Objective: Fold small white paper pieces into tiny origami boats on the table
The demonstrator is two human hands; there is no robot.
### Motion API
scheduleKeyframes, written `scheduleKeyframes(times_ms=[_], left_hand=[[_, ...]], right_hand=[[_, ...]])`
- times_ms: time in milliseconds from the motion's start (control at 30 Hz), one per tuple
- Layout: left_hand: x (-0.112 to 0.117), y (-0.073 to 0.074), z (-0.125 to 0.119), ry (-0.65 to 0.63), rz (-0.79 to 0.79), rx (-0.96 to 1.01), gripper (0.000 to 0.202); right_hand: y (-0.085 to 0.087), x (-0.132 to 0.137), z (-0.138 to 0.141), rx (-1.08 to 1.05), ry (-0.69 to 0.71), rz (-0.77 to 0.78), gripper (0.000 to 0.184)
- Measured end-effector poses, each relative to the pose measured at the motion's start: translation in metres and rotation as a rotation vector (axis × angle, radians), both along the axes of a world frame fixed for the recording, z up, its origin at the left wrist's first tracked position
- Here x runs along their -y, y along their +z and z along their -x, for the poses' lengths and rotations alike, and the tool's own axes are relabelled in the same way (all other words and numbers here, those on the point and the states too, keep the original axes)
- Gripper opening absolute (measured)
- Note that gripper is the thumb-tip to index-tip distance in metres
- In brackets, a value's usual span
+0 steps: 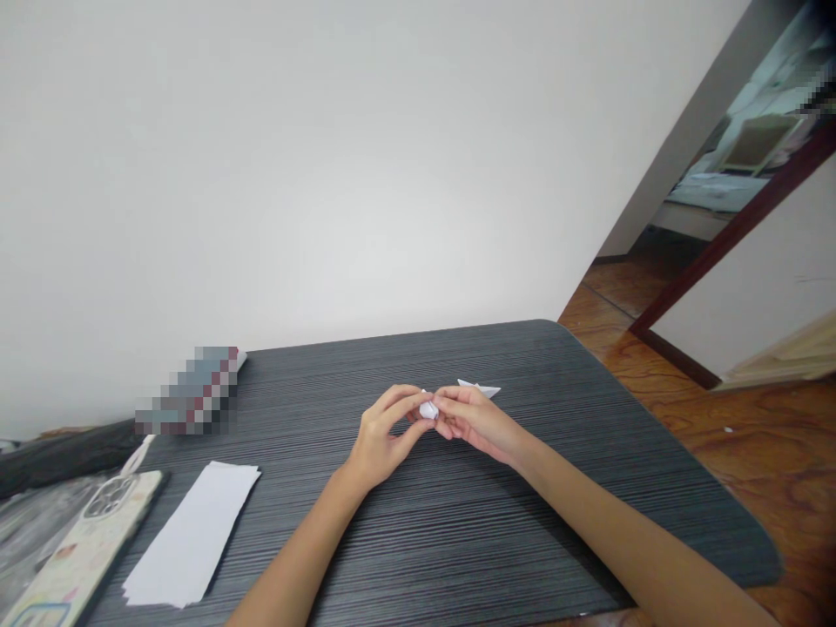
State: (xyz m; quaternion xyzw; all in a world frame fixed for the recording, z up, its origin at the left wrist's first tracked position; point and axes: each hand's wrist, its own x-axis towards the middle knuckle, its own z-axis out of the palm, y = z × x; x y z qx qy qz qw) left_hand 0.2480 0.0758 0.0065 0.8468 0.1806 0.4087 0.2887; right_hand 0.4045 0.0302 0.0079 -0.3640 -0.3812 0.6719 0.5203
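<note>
My left hand (385,431) and my right hand (470,418) meet over the middle of a dark grey striped table (522,522). Both pinch a small folded piece of white paper (428,409) between their fingertips. Just behind my right hand a folded white paper shape (482,388) with pointed ends lies on the table.
A stack of white paper strips (192,544) lies at the left front of the table. A phone (84,549) in a pale patterned case lies face down at the left edge. A blurred-out object (196,392) sits at the back left against the white wall. Wooden floor and a doorway are to the right.
</note>
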Motion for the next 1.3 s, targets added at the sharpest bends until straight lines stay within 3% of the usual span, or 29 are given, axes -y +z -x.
scheduleKeyframes(times_ms=[133, 267, 500, 700, 867, 1300], left_hand=[[0.002, -0.003, -0.002, 0.1, -0.097, 0.006, 0.023], [0.002, -0.002, -0.004, 0.128, -0.046, 0.012, 0.021], [-0.001, -0.002, -0.003, 0.149, 0.001, -0.016, 0.019], [0.002, -0.005, -0.005, 0.182, -0.031, -0.032, 0.02], [0.003, -0.005, -0.006, 0.168, -0.031, -0.029, 0.019], [0.002, -0.001, -0.006, 0.137, 0.057, -0.017, 0.016]], right_hand=[[0.004, 0.001, 0.003, 0.002, -0.042, 0.001, 0.019], [0.007, 0.003, 0.003, 0.101, -0.07, -0.133, 0.025], [-0.004, 0.004, 0.005, 0.577, -0.244, -0.387, 0.018], [0.002, 0.01, 0.007, 0.935, -0.355, -0.627, 0.014], [-0.001, 0.007, 0.003, 0.928, -0.374, -0.682, 0.013], [-0.005, 0.0, -0.001, 0.845, -0.369, -0.539, 0.011]])
